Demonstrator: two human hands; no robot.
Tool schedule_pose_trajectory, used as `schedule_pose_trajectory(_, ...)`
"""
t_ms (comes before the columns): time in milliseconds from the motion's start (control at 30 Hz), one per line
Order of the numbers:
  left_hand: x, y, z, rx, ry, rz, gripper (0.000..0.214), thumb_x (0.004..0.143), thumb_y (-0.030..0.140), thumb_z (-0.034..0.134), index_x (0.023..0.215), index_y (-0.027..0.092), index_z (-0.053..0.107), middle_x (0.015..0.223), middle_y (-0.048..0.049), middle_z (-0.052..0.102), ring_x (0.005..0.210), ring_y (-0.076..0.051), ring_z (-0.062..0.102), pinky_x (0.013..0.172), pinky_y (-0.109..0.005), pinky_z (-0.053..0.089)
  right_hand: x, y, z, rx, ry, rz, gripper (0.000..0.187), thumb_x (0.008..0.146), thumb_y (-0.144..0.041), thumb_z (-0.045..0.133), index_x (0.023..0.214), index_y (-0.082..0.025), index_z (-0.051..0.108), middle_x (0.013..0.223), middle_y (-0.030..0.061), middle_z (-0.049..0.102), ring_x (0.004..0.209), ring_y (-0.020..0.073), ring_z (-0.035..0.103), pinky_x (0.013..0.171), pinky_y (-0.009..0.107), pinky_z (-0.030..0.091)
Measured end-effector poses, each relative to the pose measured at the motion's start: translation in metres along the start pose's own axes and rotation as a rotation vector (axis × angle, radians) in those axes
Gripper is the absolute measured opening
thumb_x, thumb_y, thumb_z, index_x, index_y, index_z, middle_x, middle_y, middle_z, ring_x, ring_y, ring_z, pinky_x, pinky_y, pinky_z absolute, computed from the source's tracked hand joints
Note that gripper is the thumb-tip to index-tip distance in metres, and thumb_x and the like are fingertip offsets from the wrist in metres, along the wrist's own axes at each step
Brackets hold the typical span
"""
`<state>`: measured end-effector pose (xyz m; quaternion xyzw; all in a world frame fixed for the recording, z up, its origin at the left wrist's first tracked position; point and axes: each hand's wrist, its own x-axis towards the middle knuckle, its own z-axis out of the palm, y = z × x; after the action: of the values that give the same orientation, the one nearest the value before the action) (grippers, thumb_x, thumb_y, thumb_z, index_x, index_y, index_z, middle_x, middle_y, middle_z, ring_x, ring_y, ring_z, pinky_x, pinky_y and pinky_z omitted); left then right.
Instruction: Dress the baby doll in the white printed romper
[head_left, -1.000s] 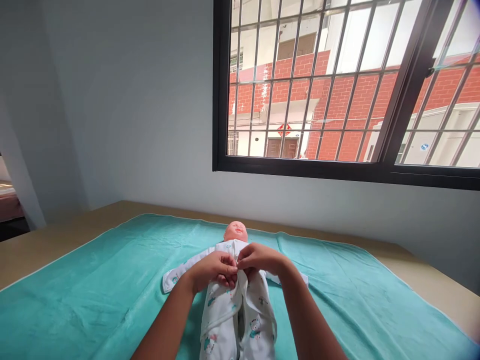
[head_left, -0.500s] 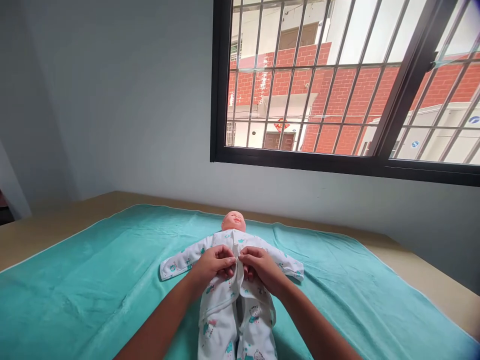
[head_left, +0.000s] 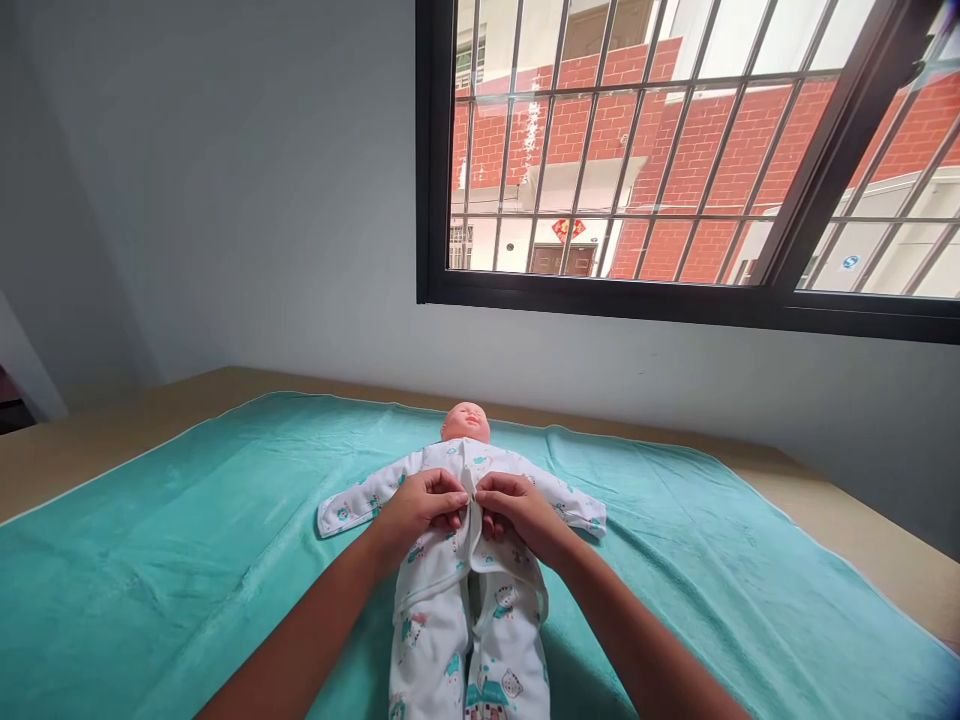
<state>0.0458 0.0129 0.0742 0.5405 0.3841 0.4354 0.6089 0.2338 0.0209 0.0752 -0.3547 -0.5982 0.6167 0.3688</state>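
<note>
A baby doll [head_left: 465, 421] lies on its back on a teal blanket [head_left: 187, 540], head toward the wall. It wears a white printed romper [head_left: 450, 620] with sleeves spread out to both sides. My left hand [head_left: 420, 508] pinches the left edge of the romper's front opening at the doll's belly. My right hand [head_left: 517, 510] pinches the opposite edge, and the two hands almost touch at the middle seam. Below them the front of the garment gapes apart between the legs.
The blanket covers a tan surface [head_left: 90, 440] that runs up to a grey wall [head_left: 262, 220]. A black-framed barred window [head_left: 675, 160] shows a red brick building outside. A dark opening shows at the far left [head_left: 11, 400].
Both hands have slid a little down the romper's front, from the chest to the belly, still pinching the two edges together. The view has tilted down slightly.
</note>
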Motion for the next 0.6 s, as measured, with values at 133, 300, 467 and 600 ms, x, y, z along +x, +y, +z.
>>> schedule_pose_trajectory(133, -0.0004, 0.0006, 0.0002, 0.017, 0.013, -0.009, 0.033, 0.064, 0.04, 0.081, 0.072, 0.014, 0.062, 0.056, 0.0011, 0.062, 0.055, -0.01, 0.057, 0.056, -0.02, 0.044, -0.0003, 0.0012, -0.0012, -0.017, -0.019, -0.001, 0.021, 0.079, -0.036, 0.067, 0.073, -0.017, 0.061, 0.055, -0.0021, 0.06, 0.05, 0.0093, 0.05, 0.05, 0.02, 0.036)
schedule_pose_trajectory(300, 0.0001, -0.0031, -0.0023, -0.011, -0.013, 0.016, 0.031, 0.07, 0.039, 0.08, 0.075, 0.014, 0.062, 0.058, 0.0027, 0.062, 0.055, -0.007, 0.056, 0.056, -0.018, 0.043, 0.0, -0.0005, -0.0009, -0.045, -0.027, -0.015, 0.02, 0.081, -0.035, 0.065, 0.073, -0.017, 0.063, 0.055, -0.0023, 0.06, 0.05, 0.0092, 0.051, 0.051, 0.02, 0.038)
schedule_pose_trajectory(467, -0.0016, -0.0038, -0.0018, -0.001, -0.021, 0.029, 0.027, 0.076, 0.036, 0.077, 0.076, 0.014, 0.062, 0.059, 0.0027, 0.063, 0.055, -0.007, 0.057, 0.055, -0.016, 0.043, 0.0, -0.0006, -0.003, -0.101, -0.041, -0.005, 0.023, 0.084, -0.036, 0.06, 0.071, -0.017, 0.063, 0.059, -0.0001, 0.064, 0.051, 0.0107, 0.055, 0.05, 0.021, 0.042)
schedule_pose_trajectory(600, -0.0021, -0.0033, -0.0011, -0.003, -0.016, 0.021, 0.027, 0.075, 0.036, 0.077, 0.078, 0.013, 0.063, 0.059, 0.0025, 0.063, 0.055, -0.007, 0.057, 0.055, -0.016, 0.044, 0.0, -0.0012, -0.0054, -0.109, -0.063, -0.024, 0.024, 0.085, -0.037, 0.06, 0.073, -0.017, 0.063, 0.068, 0.0009, 0.067, 0.053, 0.0106, 0.059, 0.051, 0.021, 0.045)
